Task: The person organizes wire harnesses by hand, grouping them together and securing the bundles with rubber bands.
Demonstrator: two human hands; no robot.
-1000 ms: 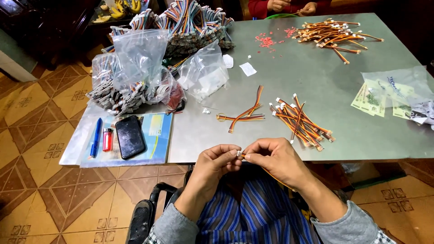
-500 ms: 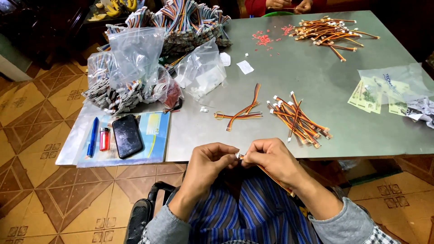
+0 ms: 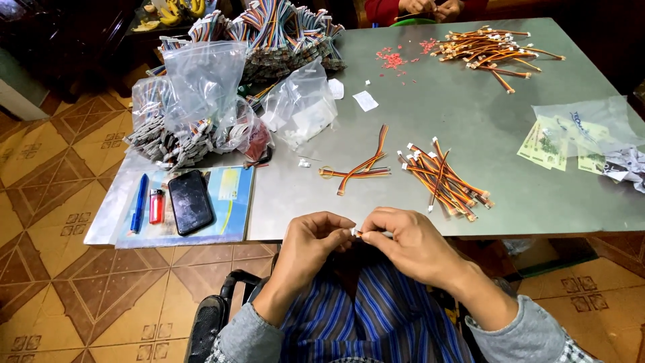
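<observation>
Both hands meet just below the near edge of the grey metal table (image 3: 470,114), over the lap in blue striped cloth. Left hand (image 3: 316,243) fingers pinched narrow on a tiny white plastic connector (image 3: 353,231); right hand (image 3: 410,243) pinched too, holding the short orange-brown ribbon wire (image 3: 366,234) whose tip shows at the connector. Most of the wire hidden inside the right hand, can't tell its length

Change vs a second ago: hands sit in nearly the same spot, thumbs and forefingers pressed a bit tighter together, connector at the same meeting point; table things unmoved. Judged: the fitting of connector to wire end is in hand, not finished, no piece set down yet

On the table just beyond the hands: loose pile of orange-striped wires with white ends (image 3: 443,178), a smaller crossed bunch of the same wires (image 3: 359,168) left of it. Far right corner another heap of wires (image 3: 494,48), a second person's hands (image 3: 430,7) at that far edge. Left side: clear plastic bags (image 3: 201,81) of parts, bundles of multicolour ribbon cable (image 3: 282,30), black phone (image 3: 190,201), blue pen (image 3: 139,203), red lighter (image 3: 156,206) on a blue folder (image 3: 232,208). Banknotes in a clear bag (image 3: 557,144) at right
</observation>
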